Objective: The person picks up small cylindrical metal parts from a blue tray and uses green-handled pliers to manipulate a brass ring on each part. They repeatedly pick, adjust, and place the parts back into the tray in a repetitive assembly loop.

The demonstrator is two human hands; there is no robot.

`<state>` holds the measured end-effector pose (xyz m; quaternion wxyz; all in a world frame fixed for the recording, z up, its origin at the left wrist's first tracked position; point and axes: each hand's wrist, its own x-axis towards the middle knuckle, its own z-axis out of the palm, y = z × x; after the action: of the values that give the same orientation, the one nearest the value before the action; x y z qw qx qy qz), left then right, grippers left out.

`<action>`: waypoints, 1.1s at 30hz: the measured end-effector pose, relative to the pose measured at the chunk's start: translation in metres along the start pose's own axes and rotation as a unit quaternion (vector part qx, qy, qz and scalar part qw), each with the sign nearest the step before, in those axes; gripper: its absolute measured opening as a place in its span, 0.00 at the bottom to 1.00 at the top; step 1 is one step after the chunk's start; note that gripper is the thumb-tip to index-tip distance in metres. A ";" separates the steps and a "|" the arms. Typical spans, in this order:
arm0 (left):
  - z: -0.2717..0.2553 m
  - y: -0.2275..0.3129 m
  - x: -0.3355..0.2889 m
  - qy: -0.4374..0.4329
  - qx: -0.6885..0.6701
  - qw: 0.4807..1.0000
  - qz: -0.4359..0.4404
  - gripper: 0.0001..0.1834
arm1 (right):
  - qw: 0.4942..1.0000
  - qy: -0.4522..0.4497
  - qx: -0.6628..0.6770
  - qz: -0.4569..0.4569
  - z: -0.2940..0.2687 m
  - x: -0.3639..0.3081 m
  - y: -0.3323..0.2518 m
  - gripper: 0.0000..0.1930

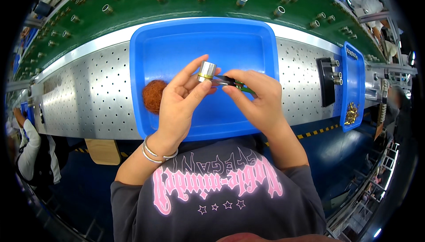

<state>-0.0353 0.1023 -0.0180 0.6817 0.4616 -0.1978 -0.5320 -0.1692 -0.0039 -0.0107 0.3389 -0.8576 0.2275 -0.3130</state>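
My left hand [176,98] pinches a short silvery metal sleeve [208,69] between thumb and fingers, with a yellowish ring round its lower end. In my right hand [262,98] is a small plier-like tool [228,81] with a dark front and green handles; its tip meets the sleeve's lower end, and my fingers partly cover it. Both hands are over a blue tray [205,23]. A ball of reddish-brown fibre [153,96] lies inside the tray, left of my left hand.
Beyond the tray runs a green surface [221,9] with several metal sleeves standing on it. The perforated metal bench [88,82] flanks the tray. At right, a black block [326,82] sits beside several sleeves and a narrow blue tray [353,82] holding small brass-coloured parts [352,113].
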 end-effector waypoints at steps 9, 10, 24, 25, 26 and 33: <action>0.000 0.001 -0.001 -0.008 0.002 1.000 0.019 0.27 | 0.999 -0.005 0.016 0.028 0.000 0.002 -0.002 0.07; 0.001 0.001 -0.001 -0.010 0.002 1.000 0.021 0.27 | 0.999 -0.005 0.017 0.028 -0.001 0.001 -0.002 0.07; 0.001 -0.003 0.001 -0.020 0.026 0.999 0.007 0.27 | 0.983 -0.015 0.132 0.127 -0.006 0.002 -0.002 0.07; 0.000 -0.003 -0.001 -0.028 0.046 0.999 0.009 0.27 | 0.972 -0.040 0.163 0.164 -0.008 0.004 -0.004 0.07; 0.001 -0.003 -0.001 -0.041 0.063 0.997 0.010 0.28 | 0.958 -0.060 0.219 0.176 -0.008 0.006 -0.002 0.07; -0.010 0.003 -0.001 -0.085 0.149 0.984 -0.048 0.15 | 0.948 -0.048 0.278 0.146 -0.024 0.062 0.031 0.07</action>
<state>-0.0268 0.1073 -0.0204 0.5601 0.5196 -0.3098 -0.5660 -0.1483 -0.0727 0.0040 0.6165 -0.7008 0.2375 -0.2692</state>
